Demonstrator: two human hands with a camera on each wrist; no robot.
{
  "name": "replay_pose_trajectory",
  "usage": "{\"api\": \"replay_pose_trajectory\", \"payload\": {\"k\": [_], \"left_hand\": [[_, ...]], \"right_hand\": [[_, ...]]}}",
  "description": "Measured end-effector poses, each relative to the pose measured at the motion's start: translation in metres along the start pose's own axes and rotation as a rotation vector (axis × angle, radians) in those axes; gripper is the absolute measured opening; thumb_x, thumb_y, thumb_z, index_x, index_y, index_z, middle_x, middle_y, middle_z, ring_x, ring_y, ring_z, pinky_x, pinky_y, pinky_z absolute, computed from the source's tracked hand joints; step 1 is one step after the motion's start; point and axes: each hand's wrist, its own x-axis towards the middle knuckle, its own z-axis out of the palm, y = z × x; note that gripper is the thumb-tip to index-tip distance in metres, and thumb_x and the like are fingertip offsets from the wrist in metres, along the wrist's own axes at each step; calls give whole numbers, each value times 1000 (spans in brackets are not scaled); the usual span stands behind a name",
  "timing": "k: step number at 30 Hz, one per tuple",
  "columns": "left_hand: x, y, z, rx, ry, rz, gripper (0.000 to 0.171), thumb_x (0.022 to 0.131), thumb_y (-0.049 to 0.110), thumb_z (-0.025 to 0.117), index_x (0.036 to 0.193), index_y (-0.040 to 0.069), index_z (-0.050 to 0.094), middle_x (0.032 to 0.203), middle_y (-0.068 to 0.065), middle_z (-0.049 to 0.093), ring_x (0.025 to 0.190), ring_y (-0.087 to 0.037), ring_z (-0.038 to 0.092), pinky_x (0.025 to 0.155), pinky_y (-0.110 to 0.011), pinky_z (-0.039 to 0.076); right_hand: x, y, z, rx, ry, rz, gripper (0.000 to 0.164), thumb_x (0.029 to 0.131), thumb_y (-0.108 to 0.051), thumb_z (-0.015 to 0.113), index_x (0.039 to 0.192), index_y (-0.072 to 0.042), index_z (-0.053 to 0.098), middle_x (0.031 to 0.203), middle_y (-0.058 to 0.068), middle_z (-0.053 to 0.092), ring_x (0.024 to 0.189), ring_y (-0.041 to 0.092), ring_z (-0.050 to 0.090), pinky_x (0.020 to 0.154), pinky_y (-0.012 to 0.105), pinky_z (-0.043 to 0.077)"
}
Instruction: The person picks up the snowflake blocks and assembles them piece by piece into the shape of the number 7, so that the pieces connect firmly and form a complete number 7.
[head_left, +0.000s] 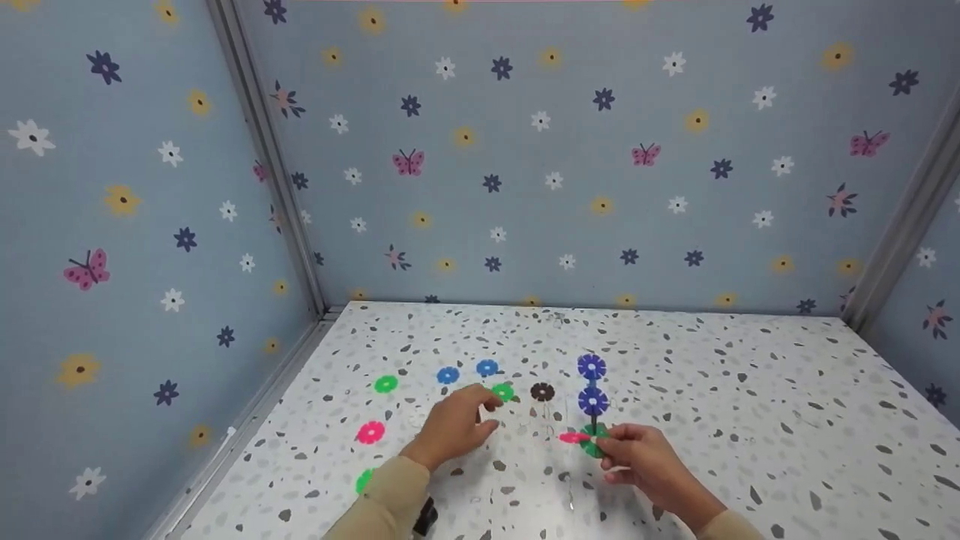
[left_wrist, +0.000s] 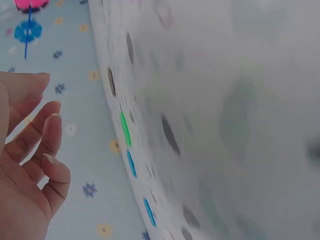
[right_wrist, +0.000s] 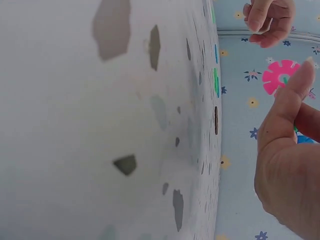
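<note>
My right hand [head_left: 637, 454] pinches the green disc [head_left: 594, 441] of a joined set of notched plastic discs. A pink disc [head_left: 573, 437] is slotted into the green one at the left. Above it stand two purple-blue discs [head_left: 592, 401], linked by discs seen edge-on. In the right wrist view, the pink disc [right_wrist: 281, 76] shows its face beside the thumb. My left hand [head_left: 459, 421] holds nothing, its fingers loosely bent. A loose green disc [head_left: 503, 392] lies just beyond its fingertips in the head view, and a dark brown disc [head_left: 542, 391] lies to the right of that.
More loose discs lie on the speckled white tabletop [head_left: 750, 405]: blue discs [head_left: 448, 375] farther back, a green disc [head_left: 385, 384] and a pink disc [head_left: 370, 432] at the left. Another green disc [head_left: 364, 481] is partly behind the left sleeve. Flower-patterned walls [head_left: 570, 187] enclose the table.
</note>
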Motion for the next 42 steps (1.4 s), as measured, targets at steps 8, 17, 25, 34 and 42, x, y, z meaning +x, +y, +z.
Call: {"api": "replay_pose_trajectory", "payload": {"k": [8,17,25,34,42], "left_hand": [[1,-54,-30,103,-116,-274,34,85,11,73,118,7,68,110,-7,61,101,-26,60,89,-45,50],[0,-76,-49,154,-247,-474,48,74,8,77,121,6,66,110,-9,58,92,-24,58,90,-50,49],[5,-73,-51,185,-266,-510,39,70,3,78,108,3,69,99,-7,66,90,-26,62,89,-48,50],[4,-74,-53,120,-243,-501,33,74,7,82,101,10,64,92,-3,57,82,-23,55,75,-42,49],[7,-76,-49,-32,-226,-419,12,84,6,75,93,9,68,85,-4,59,75,-20,55,67,-37,47]], "right_hand": [[-1,1,0,-18,3,-8,9,91,-2,67,95,0,58,84,11,60,67,16,58,58,29,53],[2,3,-2,-31,16,8,7,91,-1,66,92,-4,59,82,10,59,67,17,57,57,28,52],[4,3,-2,-22,34,30,4,92,0,62,95,-2,59,83,12,59,69,19,58,59,30,52],[2,2,-5,-12,-15,19,6,94,-2,60,97,-2,55,85,10,57,69,18,56,57,29,51],[2,-1,-2,-24,20,25,5,95,-1,59,98,-1,55,87,11,58,69,19,56,56,30,50]]}}
